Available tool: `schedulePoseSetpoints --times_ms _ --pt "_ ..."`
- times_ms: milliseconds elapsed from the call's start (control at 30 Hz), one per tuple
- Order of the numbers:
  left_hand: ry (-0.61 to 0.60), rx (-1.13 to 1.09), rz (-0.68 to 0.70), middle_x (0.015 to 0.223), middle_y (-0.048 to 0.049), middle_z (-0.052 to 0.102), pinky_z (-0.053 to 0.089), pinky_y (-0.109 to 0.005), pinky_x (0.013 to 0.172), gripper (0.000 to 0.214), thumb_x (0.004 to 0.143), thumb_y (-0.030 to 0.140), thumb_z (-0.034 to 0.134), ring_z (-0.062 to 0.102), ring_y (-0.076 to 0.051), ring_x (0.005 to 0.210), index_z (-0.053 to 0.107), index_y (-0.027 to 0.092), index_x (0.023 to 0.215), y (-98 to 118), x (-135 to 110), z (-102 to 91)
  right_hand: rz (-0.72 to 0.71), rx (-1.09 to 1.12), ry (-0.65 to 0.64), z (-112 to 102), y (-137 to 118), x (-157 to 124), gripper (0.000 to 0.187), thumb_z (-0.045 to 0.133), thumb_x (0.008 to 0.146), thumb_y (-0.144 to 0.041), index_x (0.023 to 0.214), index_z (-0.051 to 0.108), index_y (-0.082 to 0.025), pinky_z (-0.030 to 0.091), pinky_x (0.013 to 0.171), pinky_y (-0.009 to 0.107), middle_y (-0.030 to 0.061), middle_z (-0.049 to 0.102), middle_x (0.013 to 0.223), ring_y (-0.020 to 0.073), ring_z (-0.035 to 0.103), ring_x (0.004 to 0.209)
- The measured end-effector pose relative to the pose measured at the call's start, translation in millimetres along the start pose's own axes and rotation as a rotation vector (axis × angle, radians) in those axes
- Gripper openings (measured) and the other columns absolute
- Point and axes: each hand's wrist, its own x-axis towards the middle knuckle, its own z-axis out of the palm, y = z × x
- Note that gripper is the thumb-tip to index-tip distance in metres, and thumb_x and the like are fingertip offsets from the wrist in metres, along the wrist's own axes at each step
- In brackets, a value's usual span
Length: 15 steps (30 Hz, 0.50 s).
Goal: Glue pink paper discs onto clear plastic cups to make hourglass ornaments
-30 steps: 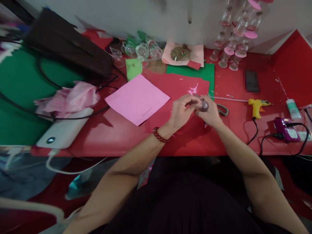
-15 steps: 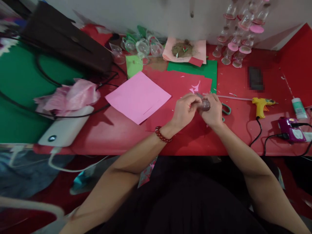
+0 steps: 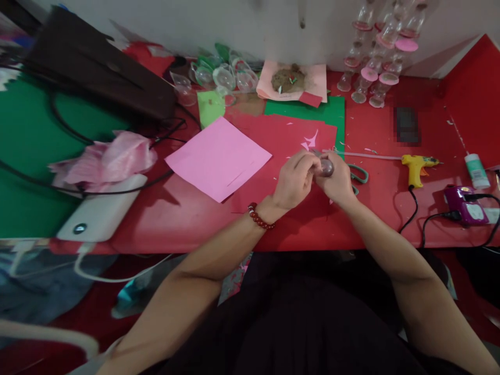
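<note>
Both my hands meet over a red paper sheet (image 3: pixel 281 138) on the red table (image 3: pixel 187 213). My right hand (image 3: pixel 336 179) is closed round a small clear rounded cup (image 3: pixel 327 167). My left hand (image 3: pixel 294 179), with a red bead bracelet (image 3: pixel 259 218) on its wrist, pinches at the cup's left side with fingers curled. What its fingertips hold is too small to make out. A pink paper square (image 3: pixel 219 157) lies just left of my hands. Green-handled scissors (image 3: pixel 358 174) lie right beside my right hand.
A yellow glue gun (image 3: pixel 417 165) with a black cord, a purple plug block (image 3: pixel 464 204) and a white glue bottle (image 3: pixel 475 171) lie at right. Clear cups (image 3: pixel 224 77) and a pink sheet with brown matter (image 3: pixel 291 79) sit at the back. A white device (image 3: pixel 99 211) and crumpled pink bag (image 3: pixel 111 159) are at left.
My hands stay together on the small cup with only slight finger shifts. The view has swayed a little; nothing on the table has moved.
</note>
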Motion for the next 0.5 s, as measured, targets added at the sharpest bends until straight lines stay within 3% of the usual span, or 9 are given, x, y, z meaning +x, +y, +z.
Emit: schedulePoseSetpoints --times_ms 100,267,400,500 --pt "0.067 -0.002 0.033 0.088 -0.0019 0.069 0.052 -0.027 0.073 0.021 0.097 0.004 0.052 0.065 -0.015 0.080 0.059 0.022 0.089 0 -1 4.9 -0.099 -0.110 0.100 -3 1 0 0.022 0.069 0.079 -0.030 0.095 0.055 -0.026 0.055 0.078 0.037 0.0042 0.065 0.096 0.0213 0.064 0.088" --pt "0.193 -0.086 -0.051 0.089 -0.0008 0.073 0.055 -0.024 0.073 0.009 0.102 0.014 0.065 0.068 -0.012 0.081 0.065 0.021 0.096 4 -4 15.4 -0.176 -0.207 0.199 -8 5 0 0.018 0.063 0.087 -0.024 0.101 0.053 -0.026 0.057 0.080 0.039 0.0069 0.062 0.105 0.0227 0.065 0.094" --pt "0.181 -0.091 -0.053 0.092 -0.0018 0.075 0.056 -0.025 0.074 0.007 0.101 0.017 0.068 0.070 -0.013 0.082 0.069 0.021 0.096 5 -4 14.0 -0.225 -0.218 0.222 -7 3 -2 0.017 0.062 0.087 -0.024 0.101 0.053 -0.026 0.056 0.075 0.037 0.0062 0.060 0.102 0.0223 0.063 0.090" --pt "0.145 -0.076 -0.069 0.089 -0.0007 0.072 0.055 -0.025 0.073 0.015 0.098 0.008 0.066 0.067 -0.013 0.080 0.067 0.021 0.089 5 -3 10.8 -0.253 -0.222 0.246 -4 2 -3 0.012 0.059 0.090 -0.024 0.101 0.054 -0.026 0.054 0.073 0.036 0.0061 0.060 0.102 0.0211 0.063 0.087"
